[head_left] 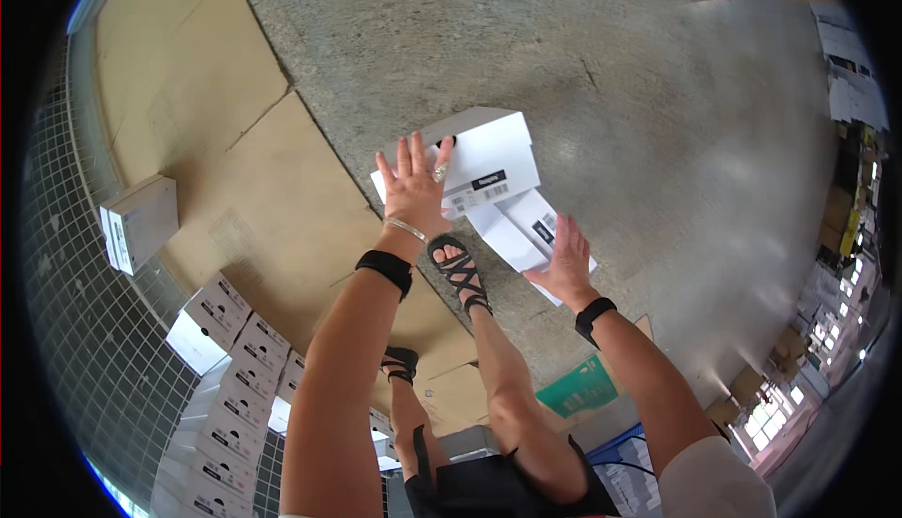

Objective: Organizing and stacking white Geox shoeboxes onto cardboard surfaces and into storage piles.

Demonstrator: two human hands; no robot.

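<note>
While standing over bare concrete, holding a white shoebox (489, 156) from two sides. Left hand (414, 185) laid flat on the box's near-left end, fingers spread and pointing away, ring and bracelet showing. Right hand (567, 260) open, fingers together, pressed against the hinged white lid (521, 231) hanging below and right of the box. Just beneath both hands, a sandalled foot (458, 274). Far off to the left hand's outer side, one lone white box (139, 222) on cardboard sheeting (272, 189); nearer the left elbow, a stack of similar boxes (230, 396).
</note>
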